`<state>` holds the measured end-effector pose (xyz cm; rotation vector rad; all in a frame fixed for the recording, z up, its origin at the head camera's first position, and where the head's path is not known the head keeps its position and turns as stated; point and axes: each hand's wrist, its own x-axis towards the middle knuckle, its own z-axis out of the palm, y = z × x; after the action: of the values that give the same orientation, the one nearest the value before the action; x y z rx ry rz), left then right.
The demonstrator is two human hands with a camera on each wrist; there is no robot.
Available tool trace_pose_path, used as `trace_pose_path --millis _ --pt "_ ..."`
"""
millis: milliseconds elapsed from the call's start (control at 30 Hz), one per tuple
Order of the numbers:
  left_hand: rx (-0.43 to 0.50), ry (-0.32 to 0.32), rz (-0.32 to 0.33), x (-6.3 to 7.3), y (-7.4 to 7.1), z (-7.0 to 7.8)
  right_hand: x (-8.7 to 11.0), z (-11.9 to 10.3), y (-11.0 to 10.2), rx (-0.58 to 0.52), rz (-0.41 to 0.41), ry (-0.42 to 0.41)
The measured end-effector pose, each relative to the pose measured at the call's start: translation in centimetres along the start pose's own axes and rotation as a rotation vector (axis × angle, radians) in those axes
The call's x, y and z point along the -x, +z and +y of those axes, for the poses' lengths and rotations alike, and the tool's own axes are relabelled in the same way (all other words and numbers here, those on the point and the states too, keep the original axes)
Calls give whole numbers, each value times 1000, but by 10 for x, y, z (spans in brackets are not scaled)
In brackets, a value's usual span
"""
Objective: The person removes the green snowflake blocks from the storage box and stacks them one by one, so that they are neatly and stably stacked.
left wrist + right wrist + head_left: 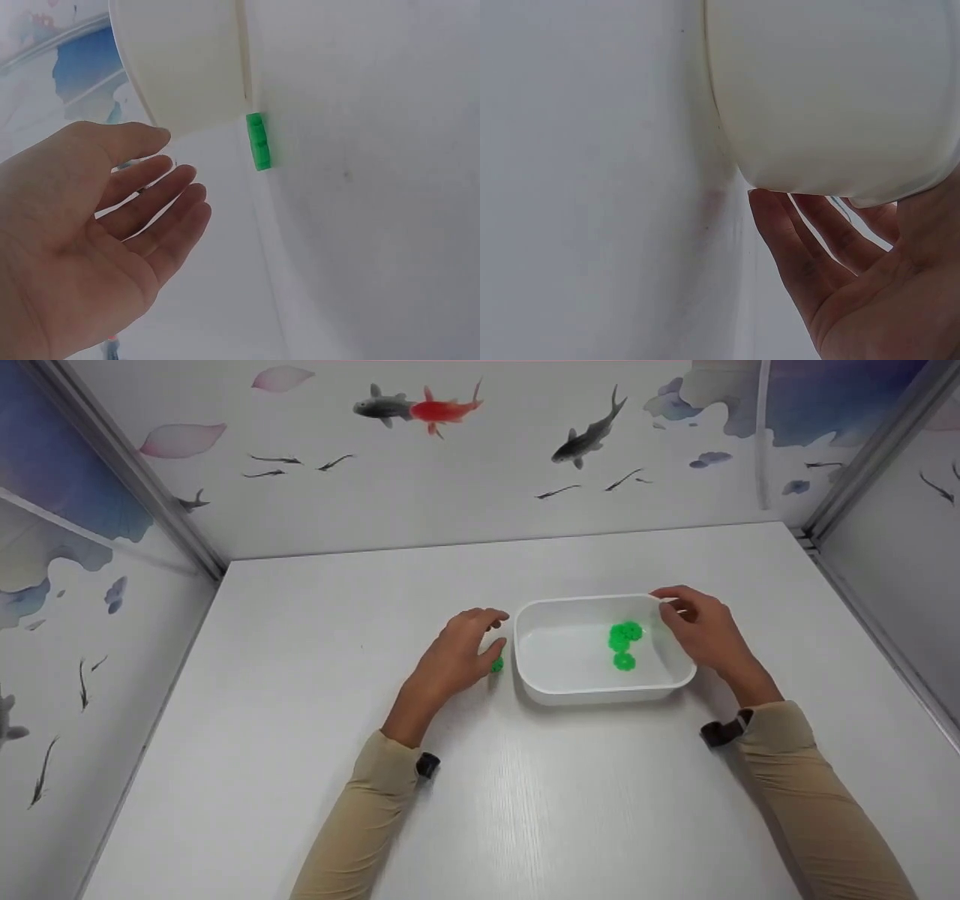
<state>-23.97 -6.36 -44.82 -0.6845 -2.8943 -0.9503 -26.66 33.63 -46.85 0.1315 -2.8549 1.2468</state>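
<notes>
A white rectangular plastic tub (604,686) stands on the table, with several small green scalloped discs (624,661) on its floor toward the right. My right hand (701,634) grips the tub's right end. Its thumb is at the rim, and in the right wrist view the fingers (802,255) lie against the outer wall. Left of the tub, my left hand (461,652) hovers with loosely bent fingers, holding nothing. One more green disc (259,141) stands on edge on the table between that hand and the tub, partly hidden by the thumb in the head view.
The white table (300,697) meets a back panel (487,502) painted with fish and petals. Side panels with metal corner posts (187,532) enclose it left and right. Both wrists wear a dark strap (726,730) at the sleeve cuff.
</notes>
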Motion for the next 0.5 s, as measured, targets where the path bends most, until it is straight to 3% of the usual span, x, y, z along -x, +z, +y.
trace_pose_path --millis 167,500 --pt "15 49 78 -2 -1 12 0 1 0 0 -12 16" --pt "87 84 139 -12 -1 31 -1 0 0 -4 -20 25"
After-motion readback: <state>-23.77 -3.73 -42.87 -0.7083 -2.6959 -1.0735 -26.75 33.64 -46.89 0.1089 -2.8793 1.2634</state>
